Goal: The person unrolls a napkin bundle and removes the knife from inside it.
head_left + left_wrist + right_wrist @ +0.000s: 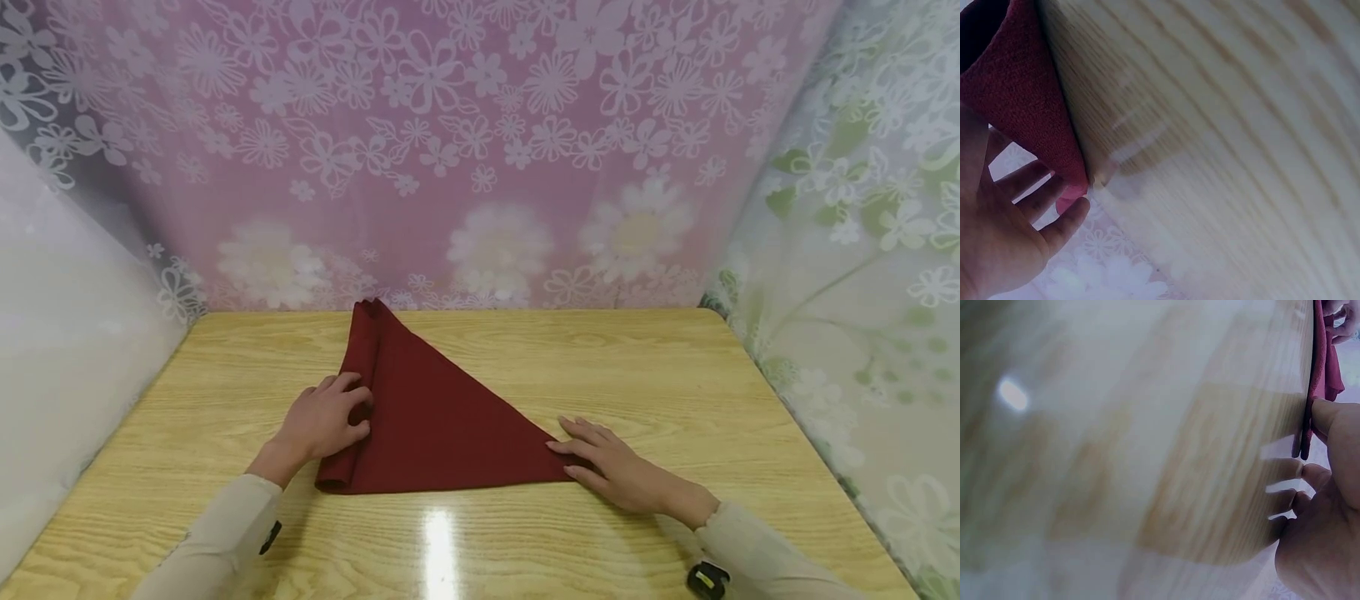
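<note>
A dark red cloth [450,425] lies on the table in a triangular shape, its left side turned into a roll that runs from front to back. My left hand [322,417] rests over the middle of this roll, fingers bent loosely across its top. In the left wrist view, the spread fingers of the left hand [1016,231] touch the roll's textured side [1029,87], and its hollow end shows. At the right corner of the cloth, my right hand [622,471] lies low with its fingertips on the point. The right wrist view shows the right hand [1322,519] beside the cloth's thin edge [1316,381].
The wood-grain table [525,542] stands against a pink floral curtain [480,167] at the back. Pale floral sheets hang at the left [67,333] and right [862,292]. A bright light reflection lies on the table front.
</note>
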`<action>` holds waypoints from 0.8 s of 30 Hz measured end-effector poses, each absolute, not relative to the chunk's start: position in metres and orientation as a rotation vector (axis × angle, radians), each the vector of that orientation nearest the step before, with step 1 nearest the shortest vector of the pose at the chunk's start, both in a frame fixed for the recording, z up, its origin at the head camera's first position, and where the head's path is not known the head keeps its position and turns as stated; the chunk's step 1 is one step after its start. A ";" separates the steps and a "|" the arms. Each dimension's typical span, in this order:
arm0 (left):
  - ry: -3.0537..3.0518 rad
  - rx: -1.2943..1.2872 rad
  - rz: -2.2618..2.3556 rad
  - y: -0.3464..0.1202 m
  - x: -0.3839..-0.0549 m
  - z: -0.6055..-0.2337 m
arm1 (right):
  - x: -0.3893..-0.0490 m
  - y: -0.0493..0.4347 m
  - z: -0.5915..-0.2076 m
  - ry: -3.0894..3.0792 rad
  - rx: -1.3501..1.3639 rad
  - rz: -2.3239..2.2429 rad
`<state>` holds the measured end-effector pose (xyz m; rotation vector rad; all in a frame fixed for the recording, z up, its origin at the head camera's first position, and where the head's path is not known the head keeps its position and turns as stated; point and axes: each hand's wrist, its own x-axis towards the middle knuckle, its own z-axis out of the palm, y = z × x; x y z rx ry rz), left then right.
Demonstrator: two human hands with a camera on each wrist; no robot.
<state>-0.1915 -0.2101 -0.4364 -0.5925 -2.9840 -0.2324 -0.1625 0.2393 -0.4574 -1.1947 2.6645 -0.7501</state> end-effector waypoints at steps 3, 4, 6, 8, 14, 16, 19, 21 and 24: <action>-3.002 -0.563 -0.255 -0.210 -0.193 -0.437 | -0.162 0.239 -0.458 2.663 -1.199 -0.747; -3.006 -0.556 -0.257 -0.210 -0.193 -0.436 | -0.162 0.240 -0.458 2.663 -1.198 -0.748; -3.014 -0.542 -0.260 -0.210 -0.194 -0.436 | -0.162 0.240 -0.458 2.664 -1.199 -0.749; -3.016 -0.540 -0.261 -0.211 -0.195 -0.436 | -0.162 0.240 -0.458 2.665 -1.197 -0.754; -3.011 -0.543 -0.308 -0.218 -0.197 -0.439 | -0.163 0.239 -0.459 2.654 -1.207 -0.764; -3.012 -0.532 -0.323 -0.221 -0.196 -0.440 | -0.163 0.239 -0.459 2.647 -1.212 -0.766; -3.007 -0.518 -0.335 -0.225 -0.195 -0.439 | -0.162 0.239 -0.459 2.648 -1.215 -0.768; -2.997 -0.519 -0.335 -0.226 -0.195 -0.438 | -0.162 0.239 -0.459 2.655 -1.218 -0.770; -2.981 -0.518 -0.333 -0.228 -0.196 -0.437 | -0.161 0.239 -0.458 2.666 -1.221 -0.767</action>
